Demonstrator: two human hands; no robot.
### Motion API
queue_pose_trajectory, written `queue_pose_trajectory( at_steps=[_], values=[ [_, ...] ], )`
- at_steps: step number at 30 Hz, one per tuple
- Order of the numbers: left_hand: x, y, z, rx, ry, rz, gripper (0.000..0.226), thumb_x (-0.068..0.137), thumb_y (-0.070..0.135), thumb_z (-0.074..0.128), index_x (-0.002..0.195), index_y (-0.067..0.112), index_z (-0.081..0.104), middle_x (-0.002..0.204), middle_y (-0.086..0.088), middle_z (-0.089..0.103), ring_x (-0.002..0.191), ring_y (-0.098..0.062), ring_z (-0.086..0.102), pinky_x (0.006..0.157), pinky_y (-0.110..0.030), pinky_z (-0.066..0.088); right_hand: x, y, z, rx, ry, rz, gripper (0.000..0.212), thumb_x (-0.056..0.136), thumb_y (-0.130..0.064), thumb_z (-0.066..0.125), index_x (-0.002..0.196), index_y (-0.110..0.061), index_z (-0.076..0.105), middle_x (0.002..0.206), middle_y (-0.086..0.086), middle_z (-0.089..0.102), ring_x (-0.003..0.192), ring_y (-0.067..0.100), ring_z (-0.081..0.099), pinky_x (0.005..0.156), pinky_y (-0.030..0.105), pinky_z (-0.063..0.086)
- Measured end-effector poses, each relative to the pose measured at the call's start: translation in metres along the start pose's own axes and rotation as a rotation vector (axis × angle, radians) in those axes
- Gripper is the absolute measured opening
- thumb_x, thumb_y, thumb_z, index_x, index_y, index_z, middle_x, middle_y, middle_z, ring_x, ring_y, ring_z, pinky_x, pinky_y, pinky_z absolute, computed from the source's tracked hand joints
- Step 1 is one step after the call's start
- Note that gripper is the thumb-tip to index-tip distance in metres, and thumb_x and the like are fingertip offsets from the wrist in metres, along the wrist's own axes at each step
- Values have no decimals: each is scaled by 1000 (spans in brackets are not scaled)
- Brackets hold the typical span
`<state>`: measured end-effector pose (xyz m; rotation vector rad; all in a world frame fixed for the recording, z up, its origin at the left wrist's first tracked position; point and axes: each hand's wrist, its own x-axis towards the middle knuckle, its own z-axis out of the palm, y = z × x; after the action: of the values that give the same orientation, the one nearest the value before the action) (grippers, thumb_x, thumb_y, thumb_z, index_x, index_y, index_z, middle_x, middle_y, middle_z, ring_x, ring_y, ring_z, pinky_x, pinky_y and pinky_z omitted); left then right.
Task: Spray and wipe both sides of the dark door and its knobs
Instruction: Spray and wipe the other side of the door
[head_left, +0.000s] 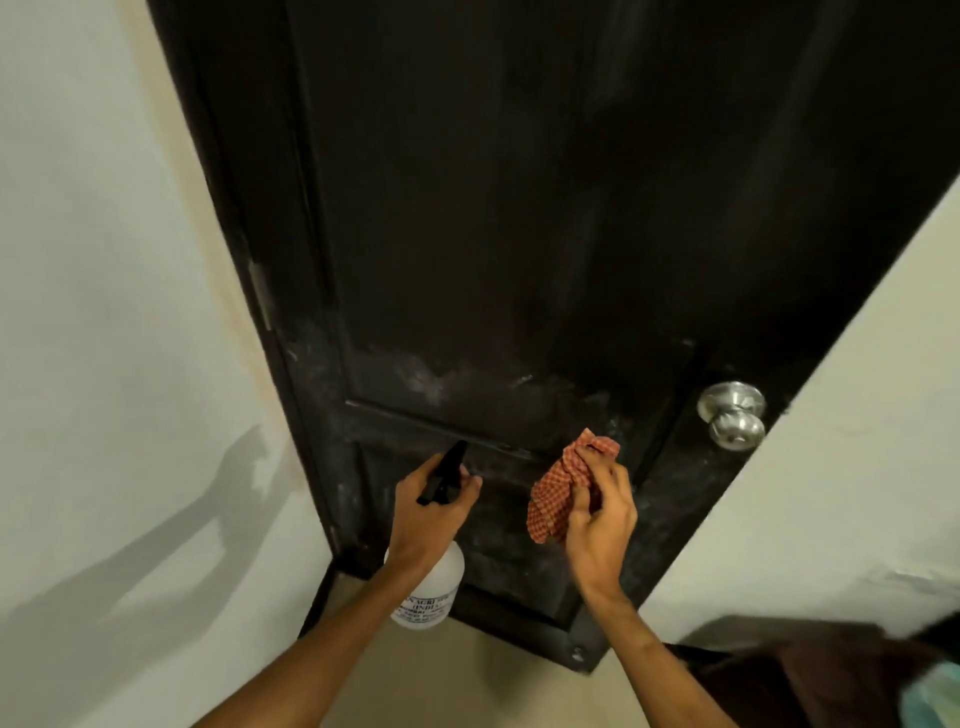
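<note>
Left hand (431, 512) grips the neck of a white spray bottle (434, 587), fingers curled round the black trigger head (444, 473), nozzle aimed at the dark door (519, 234) near the mid rail. Right hand (597, 514) pinches a bunched red checked cloth (558, 488), fingers curled in, the cloth held just off the door face or barely touching it; can't tell which. Door fills the centre of the view, hinge (261, 296) on its left edge, silver round knob (732, 413) at the right, well apart from both hands. Pale smears show across the panel above the rail, dusty or wet, unclear.

Judgement: this side is mid-clean, knob likely not yet done, other side not in view.

Risks: nozzle sits close to the door, so a squeeze could pool and run down to the floor. Overspray could mark the pale wall (104, 312) on the left. Cloth is wadded small, so it may streak rather than lift the residue. Pushing hard while wiping could swing the door.
</note>
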<state>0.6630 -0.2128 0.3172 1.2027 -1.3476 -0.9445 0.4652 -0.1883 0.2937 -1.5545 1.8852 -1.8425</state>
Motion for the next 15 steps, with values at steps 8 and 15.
queue_pose_trajectory(
  at_steps=[8,15],
  values=[
    [-16,-23,122,-35,-129,121,15,90,6,77,81,13,68,68,9,67,68,-7,66,71,-19,53,19,100,-52,-27,183,-16,43,90,13,60,129,-4,67,126,7,60,118,18,59,108,22,45],
    [-21,-85,204,30,-159,292,21,86,17,80,72,17,65,65,7,66,63,-4,63,63,-19,49,17,193,-69,-28,428,-185,44,92,12,60,133,-4,65,136,13,57,126,21,56,111,21,44]
  ],
)
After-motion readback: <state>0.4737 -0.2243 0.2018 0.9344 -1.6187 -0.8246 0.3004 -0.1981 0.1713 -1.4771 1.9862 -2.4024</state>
